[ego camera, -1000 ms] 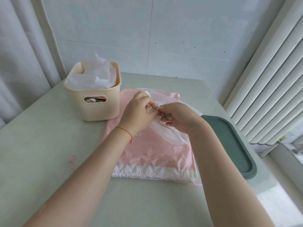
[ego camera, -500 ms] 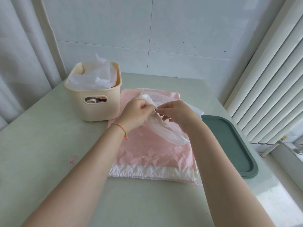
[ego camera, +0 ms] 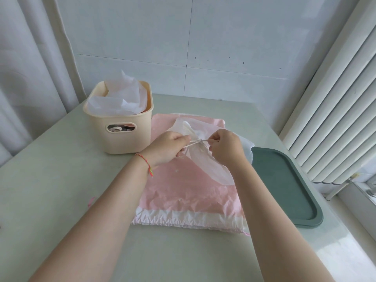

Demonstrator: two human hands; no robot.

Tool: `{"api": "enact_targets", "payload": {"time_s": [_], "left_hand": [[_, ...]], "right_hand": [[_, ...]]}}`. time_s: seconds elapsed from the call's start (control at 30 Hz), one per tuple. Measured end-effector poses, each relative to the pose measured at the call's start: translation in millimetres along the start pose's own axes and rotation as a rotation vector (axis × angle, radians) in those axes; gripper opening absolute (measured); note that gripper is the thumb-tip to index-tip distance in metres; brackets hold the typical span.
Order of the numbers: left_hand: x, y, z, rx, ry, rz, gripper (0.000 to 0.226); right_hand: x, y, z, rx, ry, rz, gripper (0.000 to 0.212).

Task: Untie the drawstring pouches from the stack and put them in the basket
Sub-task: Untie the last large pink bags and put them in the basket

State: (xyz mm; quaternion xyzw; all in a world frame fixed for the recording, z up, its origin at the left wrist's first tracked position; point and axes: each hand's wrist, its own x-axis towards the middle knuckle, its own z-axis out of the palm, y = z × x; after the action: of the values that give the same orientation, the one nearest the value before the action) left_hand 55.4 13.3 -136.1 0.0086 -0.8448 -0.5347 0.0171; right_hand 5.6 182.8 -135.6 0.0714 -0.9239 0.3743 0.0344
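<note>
Untying step: left hand (ego camera: 168, 147) & right hand (ego camera: 225, 148) each pinch the cord (ego camera: 196, 142) w/ curled fingers, white pouch (ego camera: 205, 157) lifted over pink stack (ego camera: 189, 192), bench centre. Next, I'd guess: pull knot free, drop into basket (ego camera: 120, 127) at 10 o'clock.

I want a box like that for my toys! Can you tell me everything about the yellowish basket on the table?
The basket is a cream, smooth, plastic-looking box with rounded corners and an oval handle slot in its near side. It stands upright on the pale table, at the far left, beside the pink pouch stack. Crumpled white pouches fill it and stick out above the rim. Neither hand touches it.
</note>
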Motion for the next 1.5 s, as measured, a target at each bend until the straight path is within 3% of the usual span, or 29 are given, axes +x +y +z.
{"api": "enact_targets", "payload": {"time_s": [0.13,0.27,0.33,0.4,0.47,0.5,0.57,0.63,0.7,0.77,0.87,1.0,1.1,1.2,1.33,1.43,1.5], "left_hand": [[-5.9,1.1,-2.0,0.261,-0.186,0.054,0.043],[-13.1,8.3,-0.6,0.299,-0.325,0.053,0.036],[-14.0,11.5,-5.1,0.281,-0.281,0.039,0.043],[-10.2,10.9,-10.2,0.266,-0.034,0.112,0.042],[-5.1,11.0,-14.0,0.277,0.239,0.276,0.018],[-3.1,11.0,-15.5,0.356,0.269,0.334,0.024],[1.0,9.0,-16.1,0.521,0.138,0.343,0.040],[-0.9,11.5,-15.8,0.681,0.014,0.279,0.030],[-4.2,15.1,-14.1,0.754,-0.039,0.256,0.037],[-9.7,20.9,-14.3,0.649,-0.033,0.211,0.042],[-18.9,24.3,-16.1,0.517,-0.016,0.179,0.015],[-22.1,24.6,-12.3,0.462,-0.008,0.197,0.017],[-21.2,19.4,-6.0,0.427,-0.058,0.126,0.018],[-24.2,16.6,0.7,0.387,-0.087,0.063,0.017],[-23.3,10.6,3.6,0.547,-0.024,0.019,0.015],[-28.1,5.9,14.0,0.634,0.013,0.208,0.021],[-35.0,5.0,23.3,0.690,-0.100,0.265,0.029]], "right_hand": [[-0.4,3.0,0.5,-0.155,0.158,-0.032,0.018],[-3.3,-0.8,7.8,-0.285,0.192,-0.130,0.021],[-1.2,0.1,6.7,-0.265,0.130,-0.186,0.018],[-0.3,0.1,0.2,-0.146,-0.022,-0.194,0.014],[-4.1,-4.0,-8.4,-0.036,-0.219,-0.177,0.017],[-7.2,-6.6,-11.1,0.009,-0.306,-0.165,0.019],[-12.5,-11.9,-16.2,0.117,-0.403,-0.139,0.021],[-14.7,-16.4,-20.7,0.196,-0.432,-0.115,0.016],[-17.1,-18.0,-26.9,0.207,-0.431,-0.093,0.010],[-21.1,-16.0,-36.2,0.188,-0.400,-0.071,0.020],[-31.3,-8.8,-57.8,0.075,-0.342,-0.099,0.041],[-45.7,5.8,-71.1,-0.293,-0.463,-0.178,0.063],[-46.6,17.6,-67.3,-0.330,-0.474,-0.193,0.044],[-45.7,24.6,-65.8,-0.281,-0.467,-0.158,0.052],[-40.4,34.3,-53.5,-0.214,-0.424,-0.074,0.040],[-34.3,39.9,-39.1,-0.213,-0.348,-0.063,0.038],[-32.0,39.4,-30.9,-0.257,-0.303,-0.082,0.037]]}}
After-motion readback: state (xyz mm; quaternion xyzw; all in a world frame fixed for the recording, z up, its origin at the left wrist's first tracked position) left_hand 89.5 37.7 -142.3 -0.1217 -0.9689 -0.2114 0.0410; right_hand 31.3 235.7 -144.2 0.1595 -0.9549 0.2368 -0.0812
